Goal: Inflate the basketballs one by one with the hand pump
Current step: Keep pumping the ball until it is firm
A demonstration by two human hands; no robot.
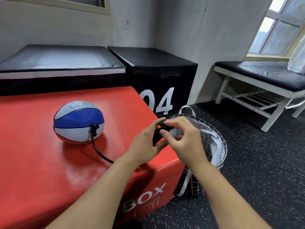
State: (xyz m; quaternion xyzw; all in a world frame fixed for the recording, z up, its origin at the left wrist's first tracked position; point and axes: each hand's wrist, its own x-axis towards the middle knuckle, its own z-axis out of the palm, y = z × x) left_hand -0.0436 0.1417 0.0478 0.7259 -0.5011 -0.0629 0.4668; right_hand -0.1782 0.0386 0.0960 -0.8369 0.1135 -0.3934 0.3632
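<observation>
On red padded box (41,162): blue-white-orange rubber basketball (78,122), black hose (99,152) plugged in. Left hand (145,146), right hand (184,139) both clamped on small black hand pump (159,131). Step: pumping; next needs steady strokes.

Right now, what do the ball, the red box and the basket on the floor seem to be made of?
Ball: likely rubber, smooth panels with a dull sheen. Red box: probably vinyl-covered padding, glossy with soft reflections. Basket: fabric over a wire rim, seemingly; black-and-white grid print, white lining.

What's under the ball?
The basketball sits on the red box. A black hose plugs into its side and runs behind the left hand's arm, hiding its end.
</observation>
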